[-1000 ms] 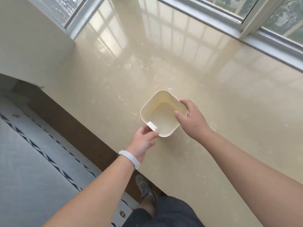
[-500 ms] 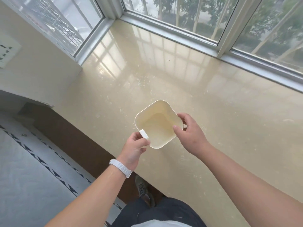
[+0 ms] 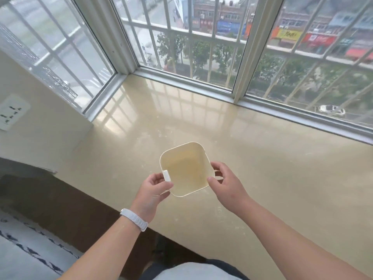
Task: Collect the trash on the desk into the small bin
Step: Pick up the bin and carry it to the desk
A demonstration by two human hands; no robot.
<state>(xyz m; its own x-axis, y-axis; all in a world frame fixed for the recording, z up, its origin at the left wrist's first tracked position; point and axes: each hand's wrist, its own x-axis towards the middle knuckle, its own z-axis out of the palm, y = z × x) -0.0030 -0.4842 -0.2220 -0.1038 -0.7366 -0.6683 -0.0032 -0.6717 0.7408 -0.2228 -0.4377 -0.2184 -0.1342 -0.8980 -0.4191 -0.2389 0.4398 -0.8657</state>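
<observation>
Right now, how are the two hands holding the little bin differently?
The left hand wears a white wristband; the right hand wears none. The left hand pinches the small bin at its white tab; the right hand grips the opposite rim. Both hold the bin, which looks empty.

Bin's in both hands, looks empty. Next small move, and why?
Probably set the small bin down on the beige ledge. The left hand and right hand both grip its rim, so neither is free to pick anything up. No trash shows on the visible surface; looking around would follow.
</observation>
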